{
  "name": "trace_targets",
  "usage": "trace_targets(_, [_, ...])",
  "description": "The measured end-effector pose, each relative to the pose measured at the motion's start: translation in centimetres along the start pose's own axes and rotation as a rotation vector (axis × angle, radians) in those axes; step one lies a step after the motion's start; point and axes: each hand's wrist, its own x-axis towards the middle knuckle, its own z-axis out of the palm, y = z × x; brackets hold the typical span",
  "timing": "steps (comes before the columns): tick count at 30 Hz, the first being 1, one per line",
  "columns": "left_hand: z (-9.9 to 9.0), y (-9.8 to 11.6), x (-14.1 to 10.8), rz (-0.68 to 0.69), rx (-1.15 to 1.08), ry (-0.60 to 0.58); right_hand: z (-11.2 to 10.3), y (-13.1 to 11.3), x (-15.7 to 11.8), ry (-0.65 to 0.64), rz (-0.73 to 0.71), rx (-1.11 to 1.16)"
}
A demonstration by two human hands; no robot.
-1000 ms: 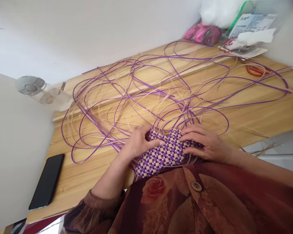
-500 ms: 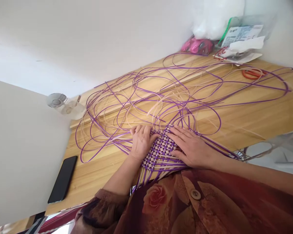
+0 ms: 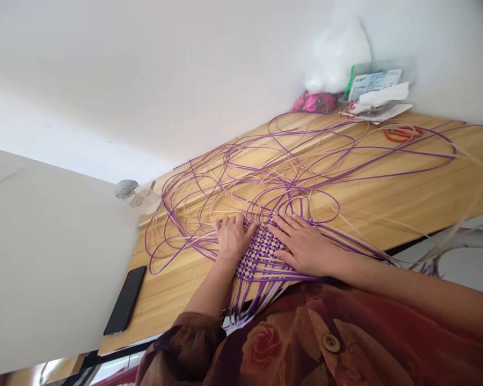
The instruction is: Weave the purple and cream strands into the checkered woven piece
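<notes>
A woven piece (image 3: 261, 246) of purple and cream strands, in a tight checked pattern, lies on the wooden table (image 3: 173, 295) in front of my body. My left hand (image 3: 233, 238) rests on its left edge, thumb stretched away from the fingers. Flat on the right part lies my right hand (image 3: 301, 244), its fingers spread. Some of the weave is hidden beneath both hands. Long loose purple and cream strands (image 3: 293, 185) loop out across the table from the far edge. More strands (image 3: 245, 295) hang from the near edge toward my shirt.
A black phone (image 3: 126, 300) lies at the left. Orange-handled scissors (image 3: 402, 134) lie at the far right under loose strands. Papers in a clear bag (image 3: 374, 88), a pink bundle (image 3: 314, 102) and a white bag (image 3: 338, 61) sit against the wall. A small camera-like device (image 3: 126, 188) stands at the far left.
The view has shifted, so the table's contents sit lower in the picture. My right hand has slid slightly left over the weave; my left hand stays at its left edge.
</notes>
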Motion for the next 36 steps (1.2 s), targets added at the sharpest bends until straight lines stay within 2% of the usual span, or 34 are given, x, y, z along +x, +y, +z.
trace_targets(5, [0.0, -0.4, -0.1, -0.069, 0.022, -0.011, 0.1, 0.3, -0.1, 0.026, -0.001, 0.034])
trace_targets(7, [-0.2, -1.7, -0.3, -0.034, -0.009, -0.077, 0.1, 0.3, -0.2, 0.038, -0.002, 0.051])
trace_targets(8, [-0.4, -2.7, -0.5, -0.005, -0.001, -0.152, 0.0, 0.4, -0.2, 0.042, -0.004, 0.06])
trace_targets(9, [-0.7, -3.8, -0.7, 0.012, 0.038, -0.232, 0.0, 0.4, -0.3, 0.046, -0.007, 0.068])
trace_targets(13, [-2.8, -10.1, -2.1, -0.028, 0.162, -0.315, 0.1, 0.6, -0.2, 0.062, -0.009, 0.091])
trace_targets(18, [-8.0, -18.6, -4.5, -0.281, 0.336, -0.35, 0.5, 0.8, 0.0, 0.067, -0.004, 0.093])
trace_targets(20, [-9.9, -20.8, -5.3, -0.384, 0.367, -0.336, 0.5, 0.7, 0.0, 0.06, -0.003, 0.097])
trace_targets(22, [-11.1, -21.6, -5.7, -0.475, 0.364, -0.314, 0.3, 0.7, -0.1, 0.062, -0.006, 0.092])
trace_targets(24, [-11.0, -20.8, -5.7, -0.529, 0.318, -0.281, 0.0, 0.6, -0.2, 0.076, -0.015, 0.073])
trace_targets(26, [-9.6, -18.3, -5.5, -0.522, 0.226, -0.244, -0.1, 0.6, -0.3, 0.088, -0.023, 0.055])
trace_targets(29, [-5.9, -12.8, -5.4, -0.381, 0.044, -0.2, 0.0, 0.8, -0.3, 0.084, -0.032, 0.058])
trace_targets(32, [-2.1, -7.7, -6.4, -0.255, -0.082, -0.165, 0.0, 1.0, -0.3, 0.075, -0.034, 0.082])
trace_targets(34, [-0.5, -5.9, -7.4, -0.21, -0.2, -0.099, 0.0, 1.1, -0.3, 0.066, -0.032, 0.106])
trace_targets(36, [0.4, -5.6, -8.2, -0.204, -0.352, -0.043, -0.1, 1.2, -0.3, 0.046, -0.026, 0.148])
